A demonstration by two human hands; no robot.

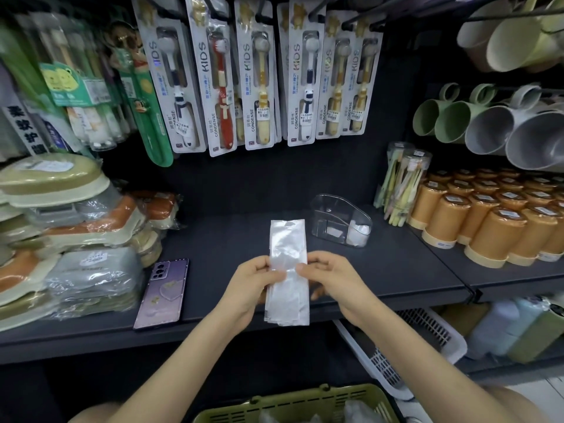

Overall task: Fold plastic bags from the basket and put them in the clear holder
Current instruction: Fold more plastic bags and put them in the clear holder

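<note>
- The plastic bag (287, 254), already narrowed to a long flat strip, stretched lengthwise over the dark shelf (396, 264), with its near end at the front edge.
- The left hand (253, 282) pinched the strip's left edge at mid-length. The right hand (329, 276) pinched the right edge opposite it.
- The next fold probably called for keeping the edges lined up, pressing out trapped air and creasing firmly, since such thin film would likely spring open.
- The clear holder (341, 221) stood near, just beyond the strip to the right, with something white inside.
- The green basket (293, 401) sat below the shelf, holding more bags.
- A phone (163, 293) lay on the shelf to the left. Packed toothbrushes (259, 77) hung above, and orange cups (488, 218) stood at the right.
</note>
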